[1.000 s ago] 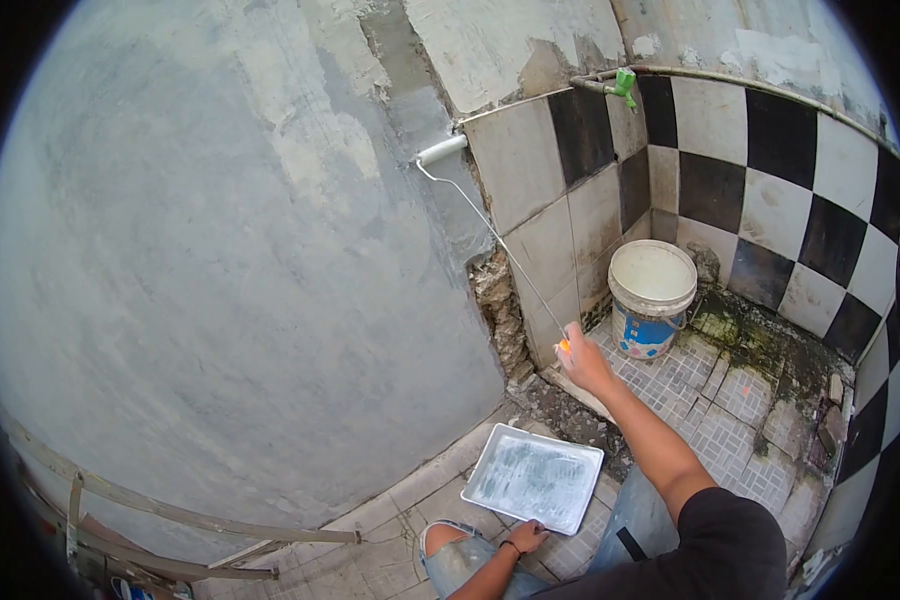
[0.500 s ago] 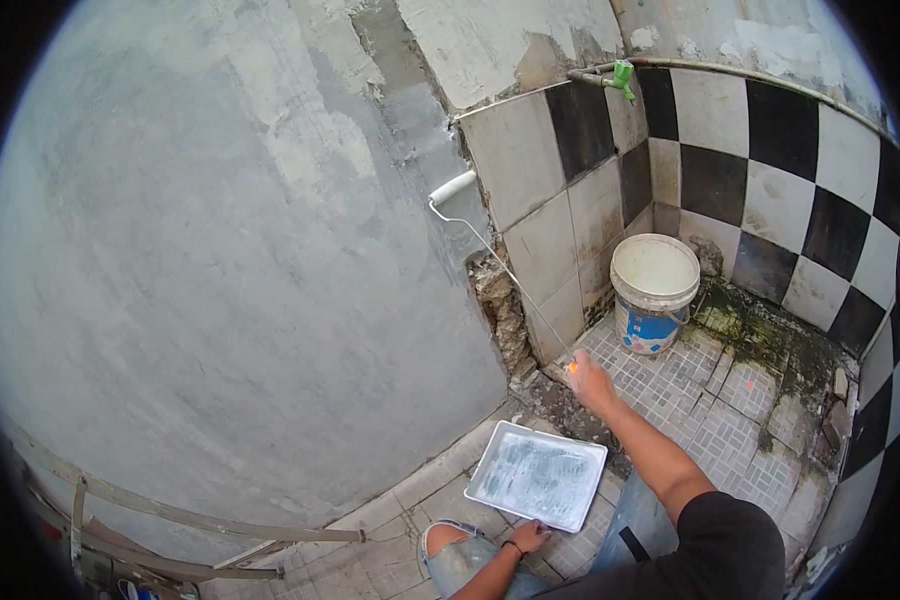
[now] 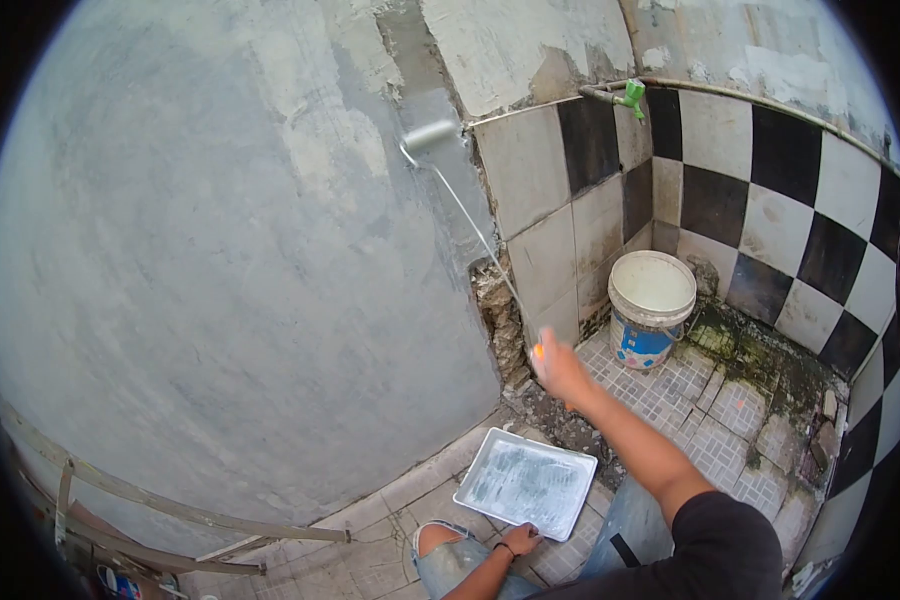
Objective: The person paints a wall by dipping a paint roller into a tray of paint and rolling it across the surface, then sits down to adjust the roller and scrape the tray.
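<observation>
My right hand [image 3: 562, 368] is closed round the orange handle of a paint roller [image 3: 431, 136]. The roller's long thin frame reaches up and left, and its white, motion-blurred sleeve lies at the grey wall [image 3: 220, 260], beside the broken edge of the tiles. Low in the view, my left hand [image 3: 520, 539] is at the near edge of a white paint tray [image 3: 582, 497], its fingers pressed together on the rim. Whitish paint streaks cover the tray's bottom.
A white and blue bucket [image 3: 642, 338] stands by the checkered tiled wall [image 3: 715, 195]. Above it, a green tap [image 3: 632, 97] sticks out on a pipe. Mossy rubble [image 3: 740, 345] lies along the wall's foot. A wooden frame [image 3: 200, 518] is at the lower left.
My right hand has moved up and left, and the roller sleeve is higher on the wall. The whole view has shifted slightly. My left hand remains at the tray's edge.
</observation>
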Action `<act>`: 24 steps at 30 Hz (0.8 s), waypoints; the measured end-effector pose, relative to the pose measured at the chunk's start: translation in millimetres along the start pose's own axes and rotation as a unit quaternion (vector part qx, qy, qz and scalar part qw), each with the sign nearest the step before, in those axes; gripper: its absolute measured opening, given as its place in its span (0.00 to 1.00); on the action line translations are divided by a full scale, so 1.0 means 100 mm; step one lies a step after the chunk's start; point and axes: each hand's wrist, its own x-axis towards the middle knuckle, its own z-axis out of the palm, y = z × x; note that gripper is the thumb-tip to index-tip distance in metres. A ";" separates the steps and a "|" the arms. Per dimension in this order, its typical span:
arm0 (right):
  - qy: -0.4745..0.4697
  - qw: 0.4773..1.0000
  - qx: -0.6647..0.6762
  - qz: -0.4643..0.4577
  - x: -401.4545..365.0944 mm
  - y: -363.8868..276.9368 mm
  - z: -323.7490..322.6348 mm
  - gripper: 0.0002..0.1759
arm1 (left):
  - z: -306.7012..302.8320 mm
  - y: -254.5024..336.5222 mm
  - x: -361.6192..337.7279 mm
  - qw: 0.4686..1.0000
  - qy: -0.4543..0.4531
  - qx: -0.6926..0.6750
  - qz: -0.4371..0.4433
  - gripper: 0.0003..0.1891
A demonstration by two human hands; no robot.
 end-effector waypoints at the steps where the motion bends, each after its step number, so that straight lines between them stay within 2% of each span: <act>1: -0.004 1.000 0.006 0.007 -0.15 0.07 0.13 0.15 | -0.01 0.02 0.00 1.000 0.005 -0.002 0.002 0.26; 5: 0.000 1.000 -0.012 0.028 -0.45 0.38 0.31 0.14 | 0.03 0.00 0.00 0.999 -0.005 -0.044 -0.016 0.27; 7: -0.019 0.998 -0.039 0.048 -0.37 0.35 0.14 0.14 | 0.04 -0.03 0.00 1.000 -0.009 0.000 0.005 0.27; 10: 0.036 0.998 -0.045 -0.035 0.03 0.34 -0.12 0.14 | 0.03 -0.04 0.01 1.000 -0.011 0.000 0.000 0.27; 13: 0.022 0.997 -0.058 -0.046 0.46 0.00 -0.51 0.15 | -0.01 0.00 -0.04 1.000 -0.011 -0.011 -0.006 0.27; 15: 0.037 0.995 -0.028 -0.086 0.61 -0.26 -0.66 0.13 | 0.01 -0.04 -0.01 1.000 -0.010 -0.015 -0.003 0.27; 18: 0.016 0.998 -0.027 -0.051 0.53 -0.46 -0.59 0.14 | 0.01 -0.01 -0.01 1.000 -0.008 -0.016 -0.004 0.27; 24: -0.028 0.999 -0.012 0.013 -0.31 -0.07 0.08 0.13 | 0.10 -0.08 0.03 1.000 -0.001 -0.021 0.005 0.26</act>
